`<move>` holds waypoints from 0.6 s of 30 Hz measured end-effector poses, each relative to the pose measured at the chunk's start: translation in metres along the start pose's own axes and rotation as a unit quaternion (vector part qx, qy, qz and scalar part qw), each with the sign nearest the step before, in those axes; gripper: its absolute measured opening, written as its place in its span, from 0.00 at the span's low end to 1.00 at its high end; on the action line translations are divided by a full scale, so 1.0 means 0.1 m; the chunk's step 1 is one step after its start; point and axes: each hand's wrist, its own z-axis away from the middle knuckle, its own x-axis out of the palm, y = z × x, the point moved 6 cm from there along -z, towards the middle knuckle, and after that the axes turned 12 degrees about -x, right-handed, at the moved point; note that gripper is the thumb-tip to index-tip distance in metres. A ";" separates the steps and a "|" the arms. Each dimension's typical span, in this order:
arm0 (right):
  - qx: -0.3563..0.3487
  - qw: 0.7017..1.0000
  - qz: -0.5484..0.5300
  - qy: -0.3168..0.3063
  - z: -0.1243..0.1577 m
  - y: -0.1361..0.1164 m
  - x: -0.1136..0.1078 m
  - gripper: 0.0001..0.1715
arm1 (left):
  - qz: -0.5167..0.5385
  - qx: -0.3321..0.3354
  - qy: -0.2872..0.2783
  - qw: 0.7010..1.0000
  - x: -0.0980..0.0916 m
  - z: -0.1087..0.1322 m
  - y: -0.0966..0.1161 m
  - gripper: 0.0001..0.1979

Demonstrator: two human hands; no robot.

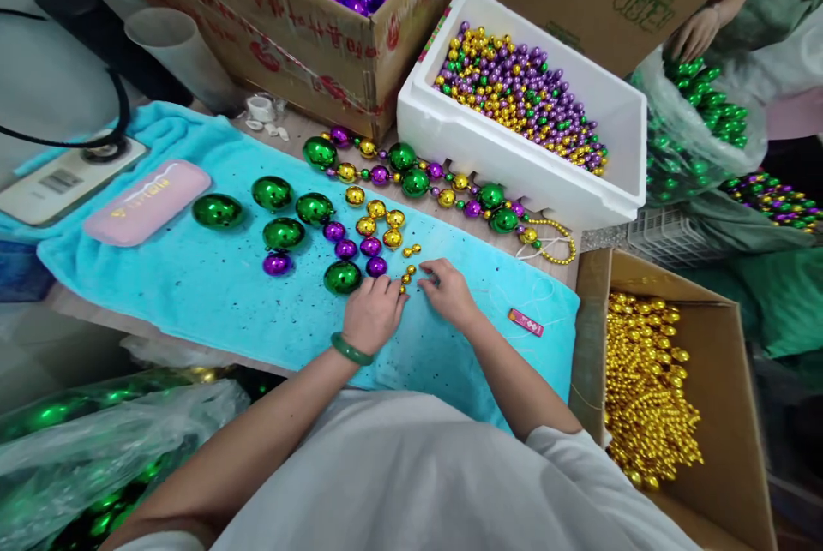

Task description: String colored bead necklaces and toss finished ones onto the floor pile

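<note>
My left hand (373,312), with a green bangle (351,349) at the wrist, rests on the blue towel (289,320), fingers reaching forward beside a short line of small gold beads (411,270). To the right of those beads is my right hand (448,292), its thumb and forefinger apart and nothing visible between them. Just beyond my left fingers lie a large green bead (342,277) and several purple beads (371,245). Larger gold beads (392,237) form a group behind the small ones. More big green beads (284,234) sit to the left.
Behind the towel lies a strung bead necklace (415,182). A white foam box (514,144) of mixed beads and a carton (309,62) of purple beads stand beyond. A pink case (147,201) lies left. At right are a small pink packet (525,321), a carton (713,380) of gold beads, and another person's hand (698,32).
</note>
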 end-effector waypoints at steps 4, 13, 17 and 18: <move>-0.006 1.000 0.007 0.004 0.00 -0.05 0.03 0.16 | -0.017 -0.007 0.023 1.000 -0.02 -0.13 -0.01 0.15; -0.122 0.982 0.055 0.133 -0.79 -0.22 -1.35 0.11 | 0.052 0.109 0.132 0.984 0.07 0.12 -0.17 0.26; -0.050 0.967 0.155 0.197 -1.59 -0.08 -2.30 0.13 | 0.024 0.129 0.137 0.982 0.20 0.26 -0.34 0.35; -0.003 0.966 0.169 0.195 -1.81 0.02 -2.46 0.14 | 0.013 0.133 0.134 0.982 0.25 0.28 -0.39 0.36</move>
